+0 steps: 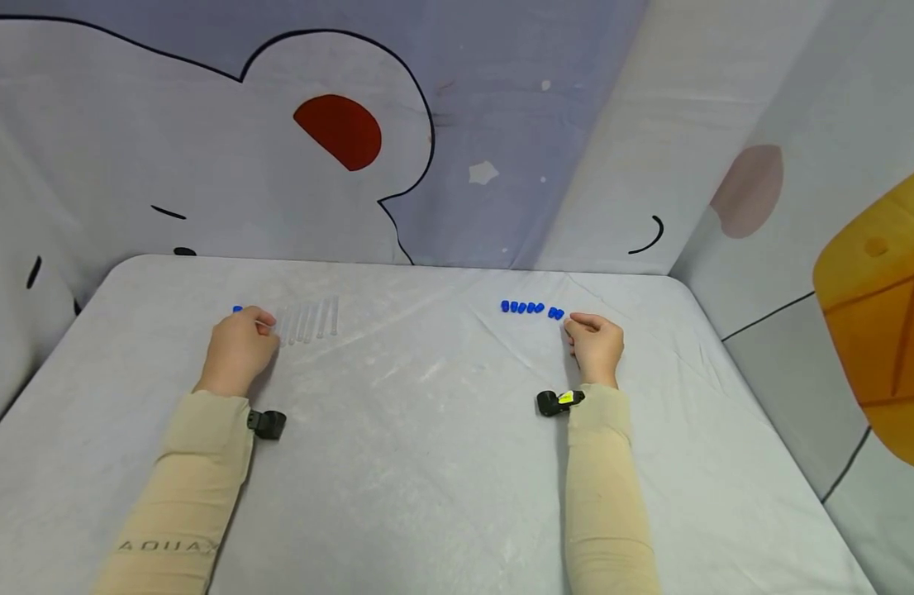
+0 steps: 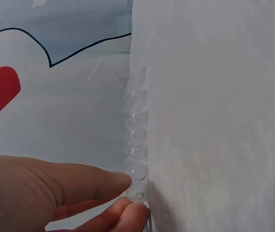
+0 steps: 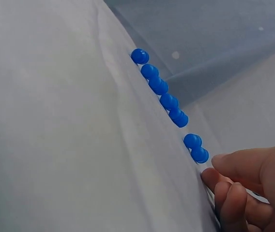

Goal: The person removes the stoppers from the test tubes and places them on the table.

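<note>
A row of several clear tubes (image 1: 306, 321) lies side by side on the left of the table. At the near end of this row, in the left wrist view, the thumb and fingers of my left hand (image 1: 239, 347) pinch a clear tube (image 2: 139, 195). A blue cap (image 1: 237, 308) shows just behind that hand; the rest there is hidden. On the right, several small blue caps (image 1: 522, 307) lie in a line, with a pair of caps (image 3: 196, 148) set slightly apart. My right hand (image 1: 598, 345) is beside that pair, thumb and forefinger a little apart, nothing held between them.
A white cloth covers the table (image 1: 427, 463), whose far edge meets a printed fabric backdrop (image 1: 487, 107). Small black cameras sit at my left wrist (image 1: 267, 424) and right wrist (image 1: 557, 403). The tubes and the caps are separated by a wide stretch of cloth.
</note>
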Motion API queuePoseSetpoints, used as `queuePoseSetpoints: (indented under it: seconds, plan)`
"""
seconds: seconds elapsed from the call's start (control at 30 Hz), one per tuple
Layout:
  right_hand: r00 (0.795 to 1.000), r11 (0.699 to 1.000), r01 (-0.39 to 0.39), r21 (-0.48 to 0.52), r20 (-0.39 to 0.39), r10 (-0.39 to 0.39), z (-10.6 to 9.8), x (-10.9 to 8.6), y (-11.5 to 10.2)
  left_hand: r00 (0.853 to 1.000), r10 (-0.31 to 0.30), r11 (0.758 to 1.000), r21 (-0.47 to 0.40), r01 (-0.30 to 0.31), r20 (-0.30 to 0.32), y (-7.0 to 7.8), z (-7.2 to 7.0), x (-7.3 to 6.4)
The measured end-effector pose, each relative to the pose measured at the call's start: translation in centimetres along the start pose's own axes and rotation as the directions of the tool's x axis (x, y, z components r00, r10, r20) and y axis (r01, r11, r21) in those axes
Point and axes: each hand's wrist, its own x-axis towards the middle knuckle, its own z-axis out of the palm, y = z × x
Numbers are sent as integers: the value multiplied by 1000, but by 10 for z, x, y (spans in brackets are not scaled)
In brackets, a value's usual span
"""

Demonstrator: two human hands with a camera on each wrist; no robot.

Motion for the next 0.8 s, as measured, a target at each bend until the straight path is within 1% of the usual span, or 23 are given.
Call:
queuePoseSetpoints:
  seconds: [0.27, 0.37, 0.47, 0.7, 0.8]
  plan:
    - [999, 999, 38, -27, 17, -38, 2, 1, 0, 1000, 13, 1000, 4, -13, 2, 1, -1, 1]
    - [998, 998, 49, -39, 30, -48, 2, 0, -2, 999, 24, 1000, 6, -24, -27, 2, -5, 1]
    - [998, 997, 58, -42, 42, -57, 2, 0, -5, 997, 34, 999, 20, -33, -74, 0, -9, 2]
    - [994, 997, 59, -41, 89, -56, 3, -5, -16, 991, -3, 999, 35, 7, -137, -13, -19, 3]
    - [991, 997, 70, -32, 117, -66, 5, -7, -21, 989, -23, 999, 27, 28, -144, -19, -21, 3]
